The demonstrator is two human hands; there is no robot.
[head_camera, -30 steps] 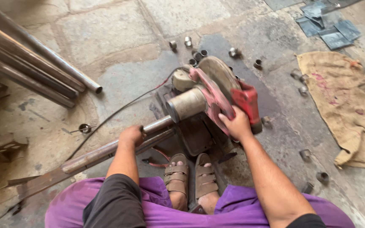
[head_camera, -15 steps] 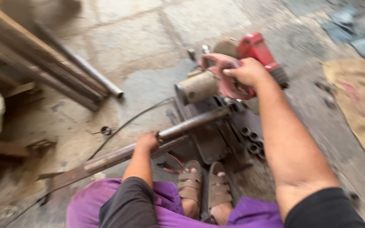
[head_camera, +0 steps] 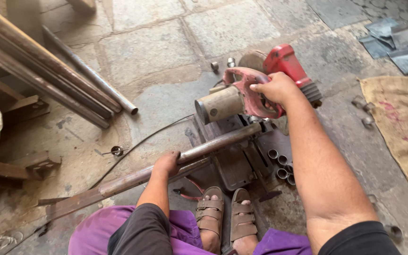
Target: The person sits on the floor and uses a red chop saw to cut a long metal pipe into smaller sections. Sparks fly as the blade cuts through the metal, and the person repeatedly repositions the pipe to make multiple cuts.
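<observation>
A red chop saw (head_camera: 260,89) stands on the stone floor in front of my sandalled feet. My right hand (head_camera: 276,89) grips its red handle, with the saw head raised. A long rusty metal pipe (head_camera: 166,165) lies across the saw's base and runs down to the left. My left hand (head_camera: 166,163) is closed around this pipe just left of the saw. Several short cut pipe rings (head_camera: 281,165) lie on the base to the right of the pipe.
A bundle of long steel pipes (head_camera: 53,75) lies at the upper left. A black power cable (head_camera: 133,148) curves across the floor. A burlap sack (head_camera: 402,123) is at the right, grey metal sheets (head_camera: 397,45) at top right. Loose rings (head_camera: 362,111) are scattered about.
The saw head has come up from its lowered position one second ago. My view has shifted right and closer. My left hand stays on the pipe.
</observation>
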